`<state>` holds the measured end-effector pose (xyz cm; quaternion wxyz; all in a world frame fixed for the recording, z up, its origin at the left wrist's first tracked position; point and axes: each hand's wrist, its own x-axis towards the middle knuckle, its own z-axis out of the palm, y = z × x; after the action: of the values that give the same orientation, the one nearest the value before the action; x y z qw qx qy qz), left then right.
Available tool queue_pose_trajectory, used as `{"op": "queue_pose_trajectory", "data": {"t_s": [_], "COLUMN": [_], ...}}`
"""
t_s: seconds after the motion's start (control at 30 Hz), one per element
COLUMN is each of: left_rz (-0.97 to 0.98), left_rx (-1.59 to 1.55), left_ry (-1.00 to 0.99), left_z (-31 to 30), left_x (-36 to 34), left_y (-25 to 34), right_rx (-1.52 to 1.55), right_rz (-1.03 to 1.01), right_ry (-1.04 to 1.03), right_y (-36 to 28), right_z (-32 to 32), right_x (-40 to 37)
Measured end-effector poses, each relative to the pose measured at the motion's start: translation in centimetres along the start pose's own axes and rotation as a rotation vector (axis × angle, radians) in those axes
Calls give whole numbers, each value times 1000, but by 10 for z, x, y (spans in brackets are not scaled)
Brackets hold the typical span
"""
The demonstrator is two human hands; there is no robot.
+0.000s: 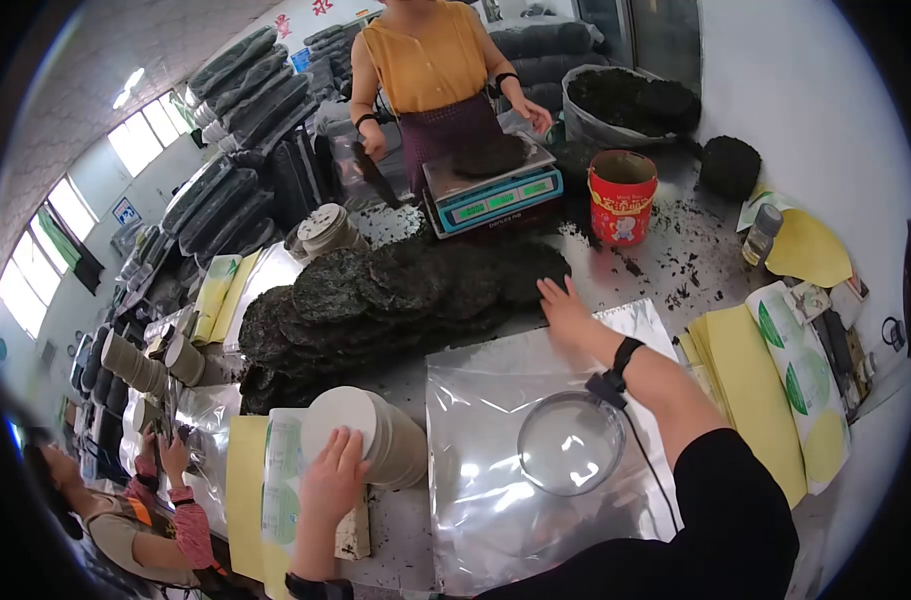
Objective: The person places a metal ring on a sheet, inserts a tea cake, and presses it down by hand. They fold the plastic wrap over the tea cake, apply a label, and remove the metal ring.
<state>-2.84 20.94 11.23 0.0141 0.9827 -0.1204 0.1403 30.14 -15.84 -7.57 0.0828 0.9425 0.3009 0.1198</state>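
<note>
My left hand (333, 478) lies on the top disc of a stack of round white discs (375, 420), fingers spread. Reaching forward, my right hand (565, 315) touches the near right edge of a dark round cake (530, 275), its fingers apart. That cake is at the right end of a long overlapping heap of dark round cakes (375, 300). Between my arms are clear plastic sheets (475, 400) with a round transparent dish or ring (571, 443) on top.
A co-worker stands behind a digital scale (495, 200) bearing a dark cake. Right of it are a red bucket (622, 200), a glass jar (762, 235) and yellow sheets (755, 400). Another person works at lower left. Dark bags (245, 90) are piled behind.
</note>
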Motion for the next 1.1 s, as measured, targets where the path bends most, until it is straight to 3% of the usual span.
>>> {"op": "queue_pose_trajectory", "data": {"t_s": [0.1,0.17,0.23,0.27,0.3,0.33,0.4,0.47,0.57,0.67,0.8,0.83,0.93,0.97,1.0,1.03,1.1], "left_rz": [55,-204,88,216,202,526,630,487,538,499,387,367,340,182,-32,-235,-457], "left_rx": [37,29,-43,-12,-335,-468,-357,-383,-430,-288,-271,-256,-262,-789,-1106,-1280,-1404], "left_ry": [56,152,477,477,431,246,-44,-303,-169,-235,-511,-514,-564,-591,-624,-516,-238], "left_z": [-15,-24,-10,6,32,53,95,138,139,183,199,203,199,237,217,189,155], "left_x": [-5,-5,11,17,22,31,48,44,80,82,69,70,80,80,89,93,78], "left_y": [-23,-22,11,44,90,122,206,232,228,228,245,249,249,218,197,182,164], "right_rx": [-78,-158,-155,-156,-91,-16,168,338,526,548,1292,1369,994,936,881,820,773], "right_rz": [-33,-59,-81,-85,-17,37,107,130,230,303,624,579,242,114,33,-46,-171], "right_ry": [75,85,97,158,187,210,257,331,554,632,887,893,737,704,672,644,497], "right_y": [28,39,46,47,49,47,27,23,34,42,14,1,-13,-25,-34,-42,-54], "right_z": [-53,-105,-127,-127,-133,-142,-172,-217,-205,-188,-197,-221,-228,-233,-219,-197,-159], "right_x": [-32,-86,-140,-168,-190,-211,-253,-280,-323,-343,-335,-318,-287,-277,-274,-270,-282]}}
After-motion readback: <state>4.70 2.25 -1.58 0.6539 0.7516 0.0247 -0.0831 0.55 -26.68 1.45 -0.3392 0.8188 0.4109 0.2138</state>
